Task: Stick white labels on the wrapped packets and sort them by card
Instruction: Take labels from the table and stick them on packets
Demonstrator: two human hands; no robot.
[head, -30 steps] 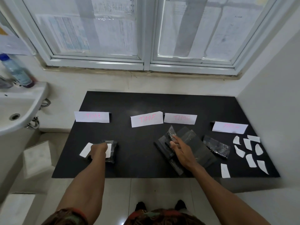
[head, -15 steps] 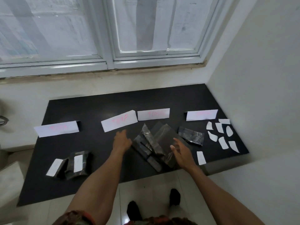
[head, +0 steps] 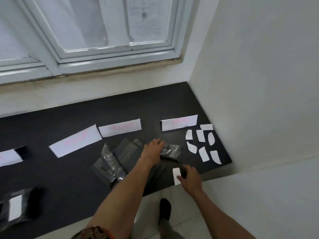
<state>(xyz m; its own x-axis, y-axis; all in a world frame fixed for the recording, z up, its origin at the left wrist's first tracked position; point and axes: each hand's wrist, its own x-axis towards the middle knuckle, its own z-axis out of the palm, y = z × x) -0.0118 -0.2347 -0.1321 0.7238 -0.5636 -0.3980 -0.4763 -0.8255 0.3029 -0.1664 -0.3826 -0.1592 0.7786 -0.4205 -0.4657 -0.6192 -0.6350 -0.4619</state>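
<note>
A small wrapped dark packet (head: pixel 171 151) lies on the black table (head: pixel 69 180), below the rightmost card (head: pixel 179 122). My left hand (head: pixel 152 150) reaches across, its fingers lying on the packet's left end. My right hand (head: pixel 190 178) is at the front edge, fingers loosely bent, thumb touching a single white label (head: pixel 176 172) that lies flat. A pile of unlabelled packets (head: pixel 115 159) sits left of my left arm. Two more cards (head: pixel 76 140) (head: pixel 120 127) lie behind it. A labelled packet (head: pixel 16 207), blurred, is at the lower left.
Several loose white labels (head: pixel 201 144) lie in the table's right corner by the white wall (head: pixel 259 100). A fourth card (head: pixel 8 157) is cut off at the left edge. The window sill (head: pixel 103 66) runs behind the table. My feet stand on the tiled floor (head: pixel 181 213).
The view swung right. My left hand left the labelled packets at the left and crossed onto the right-hand packet. My right hand pulled back from the pile to the single label.
</note>
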